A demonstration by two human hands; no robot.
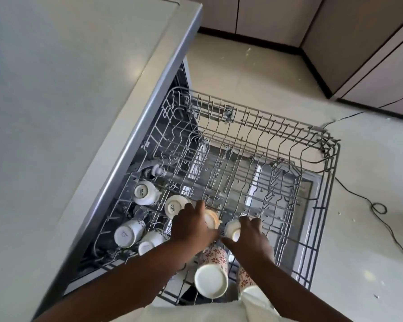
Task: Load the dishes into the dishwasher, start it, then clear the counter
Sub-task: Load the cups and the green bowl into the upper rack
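The grey wire upper rack [330, 163] of the dishwasher is pulled out over the open door. Several white cups lie upside down along its left side, among them one marked cup [144, 191] and another [173, 205]. My left hand [191, 225] grips a cream cup [212, 219] in the rack. Beside it my right hand [249, 238] holds a small white cup [232, 230]. A red-flowered mug [213, 270] lies bottom-up just below my hands, and a second flowered mug [244, 278] shows under my right wrist.
The pale counter [68, 112] runs along the left, above the dishwasher's grey front edge [147, 126]. Right of the rack is tiled floor [370, 228] with a black cable [379, 208]. Beige cabinets [358, 43] stand at the back right.
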